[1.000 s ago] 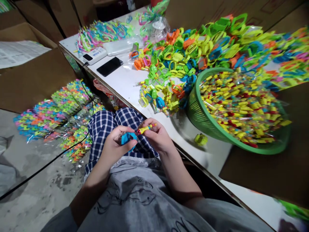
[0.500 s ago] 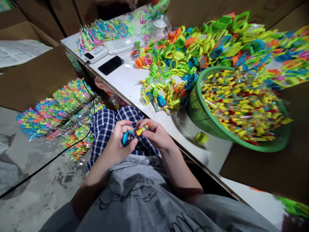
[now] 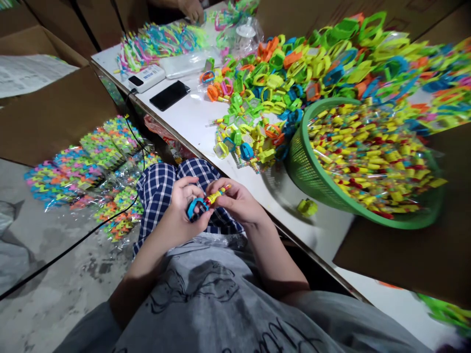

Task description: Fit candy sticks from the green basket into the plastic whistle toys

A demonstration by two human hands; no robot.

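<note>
Over my lap, my left hand [image 3: 183,211] is closed around a blue plastic toy watch [image 3: 194,207] bent into a loop. My right hand [image 3: 239,203] pinches a small yellow-and-red wrapped tube [image 3: 217,195], which looks like a candy tube. One end of the tube touches the blue band or lies right at it; whether it is inside the loop I cannot tell. To the right, a green basket [image 3: 302,147] holds a heap of similar yellow-and-red tubes. Many coloured toy watches [image 3: 272,83] are piled on the white table behind it.
A black phone [image 3: 170,95] and a white power bank [image 3: 146,78] lie near the table's left edge. A single yellow-green toy [image 3: 307,208] sits by the basket. Bagged colourful pieces [image 3: 88,162] lie on the floor at left, crossed by a black cable [image 3: 73,247]. Another person's hand [image 3: 192,10] is at the far end.
My hands hold the same toy watch and tube, with only slight finger movement. The other person's hand at the far end has come further into view.
</note>
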